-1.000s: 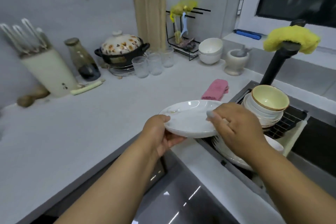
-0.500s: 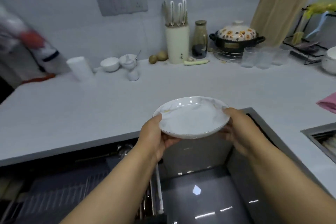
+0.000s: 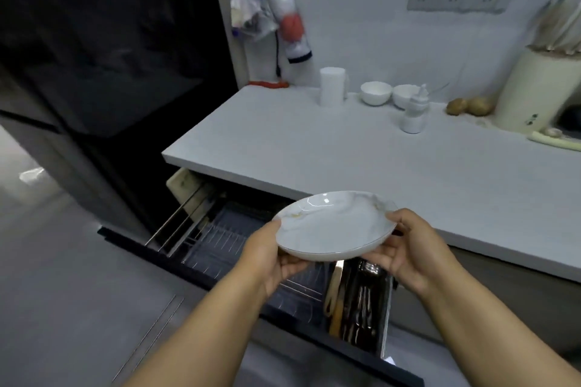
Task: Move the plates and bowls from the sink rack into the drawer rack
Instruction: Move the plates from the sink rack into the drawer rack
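A shallow white plate (image 3: 334,225) with a faint marble pattern and a thin gold rim hangs level in the air, held by both hands. My left hand (image 3: 270,256) grips its left rim, thumb on top and fingers underneath. My right hand (image 3: 412,248) grips the right rim the same way. Directly below the plate the drawer rack (image 3: 220,243) stands pulled out from under the counter, its dark wire tines showing bare. The sink rack is out of view.
A cutlery compartment (image 3: 358,308) with utensils fills the drawer's right end. The grey counter (image 3: 314,148) above carries a white cup (image 3: 332,86), two small white bowls (image 3: 375,93), a small bottle (image 3: 415,115), potatoes (image 3: 470,106) and a knife block (image 3: 534,94). A dark fridge (image 3: 110,56) stands left.
My view has swung left, from the sink over the counter to the open drawer. Both hands have carried the plate along and now hold it over the drawer rack.
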{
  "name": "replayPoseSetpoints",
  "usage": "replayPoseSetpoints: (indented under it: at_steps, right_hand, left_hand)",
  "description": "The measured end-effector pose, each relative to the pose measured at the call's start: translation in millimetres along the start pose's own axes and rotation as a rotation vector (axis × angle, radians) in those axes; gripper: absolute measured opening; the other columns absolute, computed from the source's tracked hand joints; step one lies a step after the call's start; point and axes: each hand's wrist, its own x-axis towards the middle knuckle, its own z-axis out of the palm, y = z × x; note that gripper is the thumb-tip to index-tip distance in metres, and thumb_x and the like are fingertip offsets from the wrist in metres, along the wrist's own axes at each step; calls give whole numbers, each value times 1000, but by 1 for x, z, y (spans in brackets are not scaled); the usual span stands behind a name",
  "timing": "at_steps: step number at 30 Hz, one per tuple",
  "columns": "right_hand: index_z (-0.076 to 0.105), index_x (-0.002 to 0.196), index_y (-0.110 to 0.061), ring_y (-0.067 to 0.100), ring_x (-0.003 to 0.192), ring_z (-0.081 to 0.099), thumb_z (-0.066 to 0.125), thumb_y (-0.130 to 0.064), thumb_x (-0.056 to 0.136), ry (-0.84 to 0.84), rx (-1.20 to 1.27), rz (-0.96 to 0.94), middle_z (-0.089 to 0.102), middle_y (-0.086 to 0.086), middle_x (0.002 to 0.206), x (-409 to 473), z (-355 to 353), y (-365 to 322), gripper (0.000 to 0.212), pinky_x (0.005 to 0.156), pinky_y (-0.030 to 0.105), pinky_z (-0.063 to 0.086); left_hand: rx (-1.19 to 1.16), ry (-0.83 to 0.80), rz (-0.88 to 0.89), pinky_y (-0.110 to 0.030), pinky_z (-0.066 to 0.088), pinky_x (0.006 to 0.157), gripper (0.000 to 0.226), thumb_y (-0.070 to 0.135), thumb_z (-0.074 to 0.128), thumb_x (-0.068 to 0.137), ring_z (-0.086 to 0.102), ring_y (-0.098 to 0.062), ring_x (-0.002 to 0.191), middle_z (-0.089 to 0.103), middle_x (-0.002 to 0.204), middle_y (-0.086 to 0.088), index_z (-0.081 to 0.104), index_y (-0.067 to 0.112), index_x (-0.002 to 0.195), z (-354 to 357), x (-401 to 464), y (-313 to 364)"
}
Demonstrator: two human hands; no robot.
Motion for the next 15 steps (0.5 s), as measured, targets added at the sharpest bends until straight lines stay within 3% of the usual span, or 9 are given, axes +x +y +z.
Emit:
replayPoseSetpoints:
  at_steps: [3, 8, 12, 15]
  right_hand:
    - [49, 123, -3, 33, 69, 69, 47, -14, 90, -36, -88, 26, 63, 25, 94, 16, 19, 10, 34, 56, 39, 59]
    - [48, 122, -5, 36, 76, 67, 48, -16, 92, -101, -164, 109, 62, 26, 98, 45, 41, 22, 32, 55, 39, 60]
    - [47, 121, -5, 37, 77, 69, 50, -15, 91, -138, -195, 168, 62, 27, 98, 71, 57, 33, 31, 52, 37, 58]
    - [45, 123, -4, 39, 82, 69, 49, -14, 92, -140, -207, 208, 62, 28, 102, 86, 67, 44, 33, 60, 41, 60]
  left_hand:
    - [39, 139, -8, -32, 54, 56, 23, 31, 51, 95, 66, -23, 68, 70, 84, -9, 66, 14, 99, -29, 9, -5]
    - [35, 401, -45, -30, 52, 54, 29, 28, 45, 99, 62, -23, 67, 65, 80, -11, 61, 6, 87, -67, 28, -9]
    - [-10, 589, 33, -29, 49, 55, 19, 19, 48, 97, 53, -21, 63, 55, 79, -12, 58, 4, 94, -89, 41, -10]
    - [7, 662, 58, -29, 49, 56, 13, 17, 51, 95, 55, -21, 69, 58, 82, -12, 58, 6, 97, -103, 42, -13]
